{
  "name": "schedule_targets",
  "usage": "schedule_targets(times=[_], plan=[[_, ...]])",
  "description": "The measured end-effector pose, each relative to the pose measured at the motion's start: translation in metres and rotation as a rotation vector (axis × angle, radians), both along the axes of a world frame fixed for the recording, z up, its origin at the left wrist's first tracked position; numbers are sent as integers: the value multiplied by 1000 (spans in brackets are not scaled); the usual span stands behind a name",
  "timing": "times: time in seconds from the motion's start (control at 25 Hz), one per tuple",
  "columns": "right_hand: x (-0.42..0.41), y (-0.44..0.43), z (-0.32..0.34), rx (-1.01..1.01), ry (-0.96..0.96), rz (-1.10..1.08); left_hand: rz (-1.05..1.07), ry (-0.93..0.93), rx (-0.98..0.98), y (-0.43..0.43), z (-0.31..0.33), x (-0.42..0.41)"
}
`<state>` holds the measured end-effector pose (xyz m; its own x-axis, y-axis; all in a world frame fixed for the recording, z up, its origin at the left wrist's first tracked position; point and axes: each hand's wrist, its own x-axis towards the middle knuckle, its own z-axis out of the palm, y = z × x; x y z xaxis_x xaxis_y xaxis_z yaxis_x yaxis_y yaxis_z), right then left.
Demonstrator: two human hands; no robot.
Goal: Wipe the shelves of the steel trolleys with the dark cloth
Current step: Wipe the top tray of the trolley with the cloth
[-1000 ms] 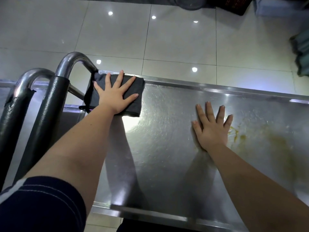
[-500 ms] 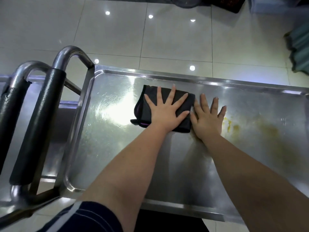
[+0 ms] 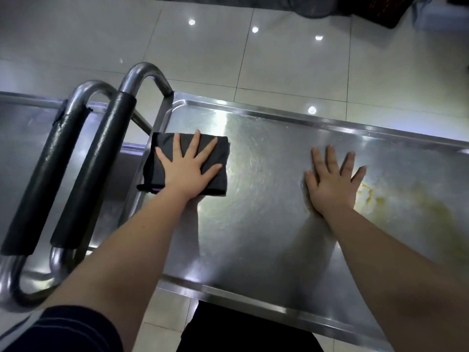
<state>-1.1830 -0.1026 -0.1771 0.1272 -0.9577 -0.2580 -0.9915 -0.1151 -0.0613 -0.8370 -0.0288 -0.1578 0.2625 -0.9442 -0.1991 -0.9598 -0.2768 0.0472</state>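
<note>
Both hands lie flat, fingers spread, well apart on the shelf (image 3: pixel 253 224). The left hand (image 3: pixel 189 171) presses the cloth (image 3: pixel 166 143) down beside the handles (image 3: pixel 94 168) to its left. The right hand (image 3: pixel 332 184) rests bare, a yellowish stain (image 3: pixel 375 199) just to its right.

Sweeping the dark cloth (image 3: pixel 219 156) back leftward along the steel shelf (image 3: pixel 266 224) under the flat left hand (image 3: pixel 187 171), pulling away from the right hand (image 3: pixel 332 184) after touching it half a second ago. Reaching the left rim beside the padded handle (image 3: pixel 101 168) again, though nearer the body than the far corner of a second ago. Opening a wide stretch of bare steel between the two hands.
</note>
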Motion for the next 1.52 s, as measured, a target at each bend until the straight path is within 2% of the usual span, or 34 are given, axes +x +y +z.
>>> schedule_targets(times=[0.08,0.24,0.32,0.56,0.72,0.88,1.0,1.12,1.32,1.52], plan=[[1,1,1,6,2,-12,-4,27,-11,-2,0,-34],[0,0,7,18,-11,-10,-223,53,-39,-1,-5,-145],[-2,2,8,15,-3,-10,-254,55,-69,6,-7,-185],[-13,-1,14,73,-45,42,-196,62,-110,6,-7,-176],[-30,28,10,49,1,-117,-194,71,-107,5,-7,-180],[-26,32,6,28,2,-142,-174,56,-102,4,-8,-184],[-26,32,4,11,26,-138,-102,95,-43,-21,-5,-209],[-28,29,3,5,28,-145,-174,126,10,-61,0,-229],[-31,21,4,0,-15,-154,-243,79,-43,-54,-6,-196],[-29,27,3,-4,-17,-152,-66,31,-51,-17,-7,-71]])
